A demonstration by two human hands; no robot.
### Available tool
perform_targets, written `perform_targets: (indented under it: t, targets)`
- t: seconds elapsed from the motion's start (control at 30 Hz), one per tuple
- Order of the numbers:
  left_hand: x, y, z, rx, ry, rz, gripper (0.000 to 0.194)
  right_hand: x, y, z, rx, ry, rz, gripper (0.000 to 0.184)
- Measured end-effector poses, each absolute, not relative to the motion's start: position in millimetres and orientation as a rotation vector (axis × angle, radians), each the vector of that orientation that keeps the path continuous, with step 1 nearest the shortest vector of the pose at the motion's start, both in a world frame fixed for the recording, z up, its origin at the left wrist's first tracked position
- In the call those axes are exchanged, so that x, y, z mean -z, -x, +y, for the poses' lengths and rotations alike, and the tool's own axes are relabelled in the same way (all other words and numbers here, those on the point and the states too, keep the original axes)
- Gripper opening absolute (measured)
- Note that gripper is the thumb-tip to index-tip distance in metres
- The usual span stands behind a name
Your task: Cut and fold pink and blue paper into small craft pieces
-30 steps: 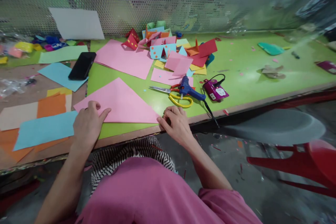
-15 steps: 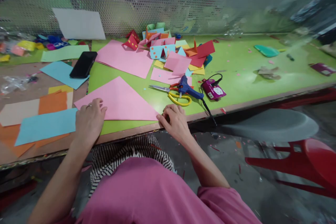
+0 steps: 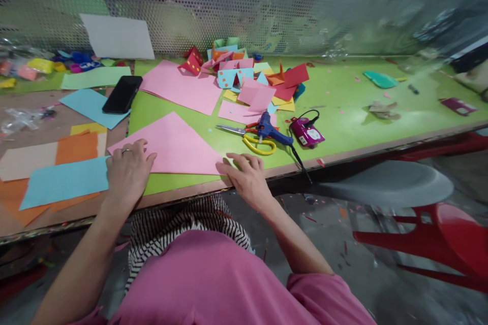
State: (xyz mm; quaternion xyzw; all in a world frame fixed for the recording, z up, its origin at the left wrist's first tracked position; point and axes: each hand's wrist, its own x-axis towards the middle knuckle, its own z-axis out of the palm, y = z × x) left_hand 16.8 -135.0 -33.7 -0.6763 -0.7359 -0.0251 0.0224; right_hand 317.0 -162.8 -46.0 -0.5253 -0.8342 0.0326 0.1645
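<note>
Green tabletop (image 3: 333, 106), perforated screen (image 3: 244, 5) behind, left hand (image 3: 130, 168) loosely curved on pink paper (image 3: 177, 144), right hand (image 3: 247, 175) half-spread (at its corner)

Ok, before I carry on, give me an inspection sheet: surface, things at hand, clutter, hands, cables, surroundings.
Surface: green tabletop, brown section at left.
Things at hand: pink sheet, lying flat.
Clutter: blue glue gun overlapping scissors; paper pieces heaped behind; black phone partly over blue paper.
Hands: left hand rests on the pink sheet's left side; right hand at its right corner, thumb apart from the fingers.
Cables: black cable crosses the near edge; short loop at the purple socket box. Full routing unclear.
Surroundings: perforated screen behind; red stool at right; scraps on the floor.
</note>
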Motion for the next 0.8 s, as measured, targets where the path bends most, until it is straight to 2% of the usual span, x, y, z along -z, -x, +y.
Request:
perform_targets:
  t: [0.17,0.27,0.37,0.47,0.53,0.6,0.8]
  targets:
    - [30,-10,-138,0.09,2.074,-2.324,0.048,42,-313,-166,-0.056,1.436,-2.535,0.035]
    - [27,-13,-146,0.285,2.032,-2.295,0.047,39,-311,-167,-0.07,1.458,-2.551,0.036]
    - [32,-39,-163,0.588,2.274,-1.973,0.048,38,-310,-167,-0.076,1.458,-2.551,0.037]
    - [48,-81,-181,0.587,2.665,-1.445,0.05,38,-312,-166,-0.026,1.423,-2.572,0.037]
    - [61,-103,-188,0.565,2.714,-1.363,0.075,39,-314,-166,0.051,1.389,-2.584,0.037]
    - [70,-114,-190,0.515,2.693,-1.394,0.091,41,-315,-164,0.144,1.347,-2.579,0.038]
    - [72,-89,-187,0.345,2.724,-1.449,0.106,45,-318,-161,0.306,1.251,-2.559,0.036]
